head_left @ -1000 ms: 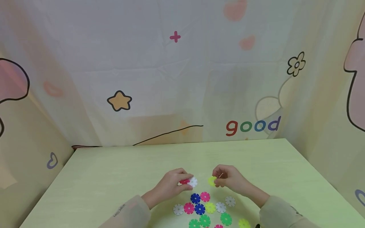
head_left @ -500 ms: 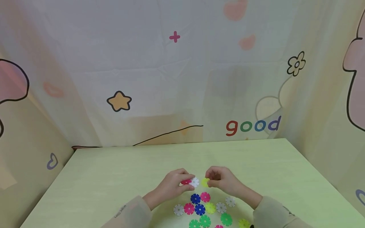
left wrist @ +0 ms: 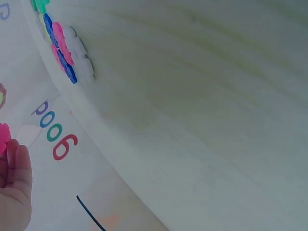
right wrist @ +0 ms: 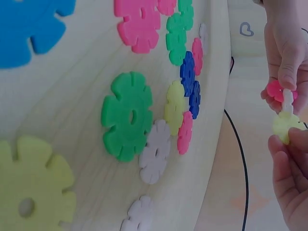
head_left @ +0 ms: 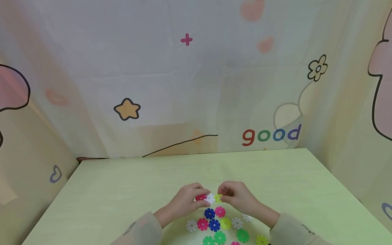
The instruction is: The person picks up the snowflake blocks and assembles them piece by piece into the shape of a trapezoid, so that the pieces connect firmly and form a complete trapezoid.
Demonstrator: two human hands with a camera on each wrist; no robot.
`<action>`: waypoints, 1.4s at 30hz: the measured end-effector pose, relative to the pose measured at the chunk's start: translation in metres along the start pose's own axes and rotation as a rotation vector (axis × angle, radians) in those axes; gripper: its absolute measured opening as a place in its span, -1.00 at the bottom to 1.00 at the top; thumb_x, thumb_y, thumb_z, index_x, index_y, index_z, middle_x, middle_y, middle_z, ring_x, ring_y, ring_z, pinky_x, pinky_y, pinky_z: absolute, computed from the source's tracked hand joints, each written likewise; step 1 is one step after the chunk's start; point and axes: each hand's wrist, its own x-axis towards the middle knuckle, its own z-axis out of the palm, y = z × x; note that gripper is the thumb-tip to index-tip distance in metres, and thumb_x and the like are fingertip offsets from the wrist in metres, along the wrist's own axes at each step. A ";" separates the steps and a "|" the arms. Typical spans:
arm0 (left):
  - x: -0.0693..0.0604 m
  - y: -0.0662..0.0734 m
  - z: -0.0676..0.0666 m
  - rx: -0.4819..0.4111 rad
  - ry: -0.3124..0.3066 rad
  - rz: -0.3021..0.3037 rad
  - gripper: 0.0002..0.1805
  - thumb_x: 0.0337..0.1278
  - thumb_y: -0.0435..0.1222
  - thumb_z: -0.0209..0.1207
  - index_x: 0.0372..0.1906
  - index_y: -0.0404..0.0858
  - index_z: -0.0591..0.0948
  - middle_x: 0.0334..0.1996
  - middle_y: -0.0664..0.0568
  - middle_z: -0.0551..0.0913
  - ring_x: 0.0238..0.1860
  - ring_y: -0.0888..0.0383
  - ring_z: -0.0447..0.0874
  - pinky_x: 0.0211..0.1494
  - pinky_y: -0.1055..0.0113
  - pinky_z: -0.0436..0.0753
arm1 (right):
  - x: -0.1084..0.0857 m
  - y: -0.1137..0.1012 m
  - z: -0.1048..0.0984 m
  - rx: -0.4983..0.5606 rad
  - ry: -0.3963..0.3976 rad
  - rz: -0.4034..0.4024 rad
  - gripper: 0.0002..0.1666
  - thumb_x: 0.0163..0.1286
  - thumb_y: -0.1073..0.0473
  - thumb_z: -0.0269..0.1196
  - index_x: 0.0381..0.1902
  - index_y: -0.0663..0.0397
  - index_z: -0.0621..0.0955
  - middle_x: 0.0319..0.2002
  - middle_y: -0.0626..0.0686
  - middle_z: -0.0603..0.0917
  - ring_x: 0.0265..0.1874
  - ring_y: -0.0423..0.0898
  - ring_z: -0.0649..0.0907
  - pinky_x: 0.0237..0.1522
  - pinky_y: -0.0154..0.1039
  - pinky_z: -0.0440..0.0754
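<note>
Above the table, my left hand pinches a pink notched disc joined to a white one. My right hand holds a yellow disc by its edge, up against the white disc's right side. The right wrist view shows the pink disc, the white disc seen edge-on, and the yellow disc meeting it. At the left edge of the left wrist view, my left hand has its fingers on the pink disc.
Several loose discs lie on the table below the hands, among them blue, pink, green, white and yellow. A printed cloth stands behind and at both sides.
My right hand has moved left with the yellow disc, closing the gap to the white disc. My left hand has shifted slightly right and still holds its pair.
</note>
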 end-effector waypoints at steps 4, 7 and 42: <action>-0.002 0.001 -0.001 0.021 0.030 0.046 -0.61 -0.08 -0.10 0.22 -0.09 -0.15 0.61 -0.33 0.14 0.58 -0.32 0.38 0.50 -0.27 0.63 0.48 | -0.002 -0.001 0.003 -0.018 0.042 -0.039 -0.92 0.11 0.42 0.20 -0.41 0.19 0.58 -0.48 0.05 0.60 -0.53 -0.26 0.50 -0.42 -0.47 0.54; -0.003 0.003 -0.003 0.036 0.054 0.079 -0.61 -0.11 -0.11 0.23 -0.11 -0.17 0.62 -0.35 0.13 0.59 -0.35 0.38 0.49 -0.29 0.64 0.48 | -0.003 -0.001 0.005 -0.025 0.077 -0.066 -0.92 0.10 0.42 0.20 -0.42 0.19 0.58 -0.48 0.07 0.60 -0.53 -0.28 0.49 -0.42 -0.46 0.55; 0.003 0.003 -0.002 0.046 0.005 0.068 -0.58 -0.01 -0.03 0.16 -0.03 -0.11 0.56 -0.15 0.12 0.63 -0.12 0.26 0.57 -0.08 0.42 0.53 | 0.002 -0.002 0.008 -0.047 0.100 -0.090 -0.87 0.12 0.38 0.21 -0.33 0.17 0.58 -0.38 0.05 0.62 -0.45 -0.26 0.55 -0.35 -0.49 0.55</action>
